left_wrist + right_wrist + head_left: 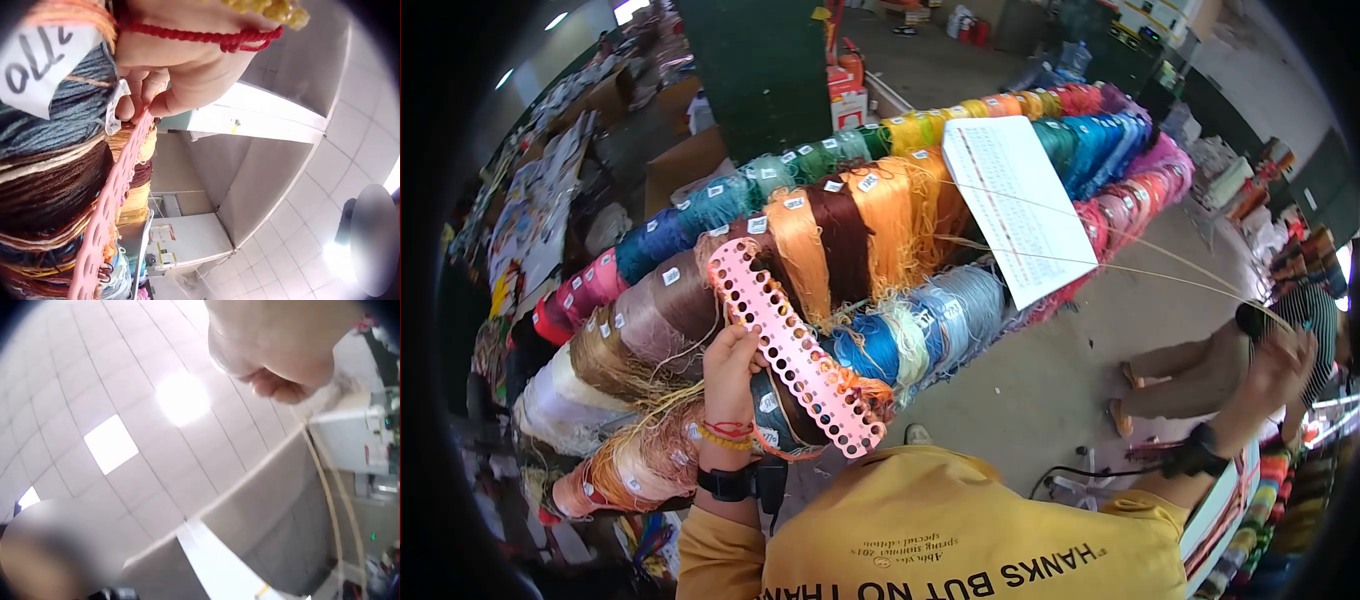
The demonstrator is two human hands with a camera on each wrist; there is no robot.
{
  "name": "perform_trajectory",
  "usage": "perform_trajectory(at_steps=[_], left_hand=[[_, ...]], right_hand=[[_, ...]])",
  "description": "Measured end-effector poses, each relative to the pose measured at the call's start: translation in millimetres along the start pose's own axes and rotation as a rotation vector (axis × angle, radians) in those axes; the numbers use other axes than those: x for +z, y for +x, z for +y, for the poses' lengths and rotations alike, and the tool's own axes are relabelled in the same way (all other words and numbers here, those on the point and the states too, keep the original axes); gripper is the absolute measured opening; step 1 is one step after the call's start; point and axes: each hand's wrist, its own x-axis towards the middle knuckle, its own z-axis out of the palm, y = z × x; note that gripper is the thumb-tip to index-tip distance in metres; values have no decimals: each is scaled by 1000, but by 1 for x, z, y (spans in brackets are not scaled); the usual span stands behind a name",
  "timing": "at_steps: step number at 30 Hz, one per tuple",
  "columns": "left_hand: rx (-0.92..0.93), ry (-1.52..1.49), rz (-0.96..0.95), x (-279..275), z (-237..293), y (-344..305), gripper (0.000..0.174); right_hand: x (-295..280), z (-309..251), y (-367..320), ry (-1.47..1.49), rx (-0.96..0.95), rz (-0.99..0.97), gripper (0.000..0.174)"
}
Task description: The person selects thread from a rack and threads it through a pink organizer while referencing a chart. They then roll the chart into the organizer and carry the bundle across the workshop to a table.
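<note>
- Card (788,342), pink, with holes along both long edges: held slantwise over the skeins (890,235) at near left; orange strands (876,388) are seen at its near right edge.
- Left hand (732,370): the card's left edge is pinched between thumb and fingers.
- Right hand (1282,362): the fingers are curled, apparently on pale thread (330,501); the exact pinch cannot be made out.
- Thread: two fine lengths are stretched from the skeins, across the white sheet (1020,215), toward the right hand.
- Handling, as judged: the card is probably light and fairly stiff, weakest at the holes, and best held by its solid middle strip. The thread is probably soft and easily snagged, and best taken between fingertips under gentle tension.
</note>
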Motion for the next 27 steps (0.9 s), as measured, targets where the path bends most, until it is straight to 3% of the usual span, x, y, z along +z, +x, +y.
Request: perform_trajectory(at_steps=[1, 2, 3, 6, 7, 10, 12, 14, 16, 17, 18, 20, 27], left_hand=[[-5, -13, -19, -2, -2, 1, 8], [-10, -26, -32, -3, -4, 2, 9], [-11, -40, -41, -3, -5, 3, 9], [-32, -48, -71, -6, -3, 5, 11], [-32, -62, -80, -5, -3, 4, 12], [-50, -111, -116, -9, -1, 3, 13], [-71, -151, -133, -11, 0, 3, 14], [-86, -189, -180, -11, 0, 5, 14], [-70, -196, -179, -10, 2, 3, 13], [-62, -197, -177, -10, 2, 2, 13], [-55, -201, -178, -11, 2, 1, 13], [-90, -176, -174, -12, 2, 2, 11], [-93, -158, -134, -11, 5, 0, 13]], right_hand=[[-68, -59, 14, 15, -107, -62, 13], [-96, -115, 6, -136, -346, -36, 15], [-135, -179, 3, -190, -526, 99, 18], [-88, -188, -23, -528, -801, 318, 22], [-54, -151, -30, -636, -810, 380, 20], [64, 15, -71, -898, -380, 269, 16], [134, 105, -111, -951, -35, -102, 14], [178, 171, -151, -701, 438, -414, 9], [207, 228, -191, -452, 704, -596, 13], [217, 250, -206, -480, 811, -715, 13], [228, 269, -221, -430, 858, -780, 11], [246, 293, -236, -602, 723, -970, 8], [284, 307, -258, -761, 280, -1116, 10]])
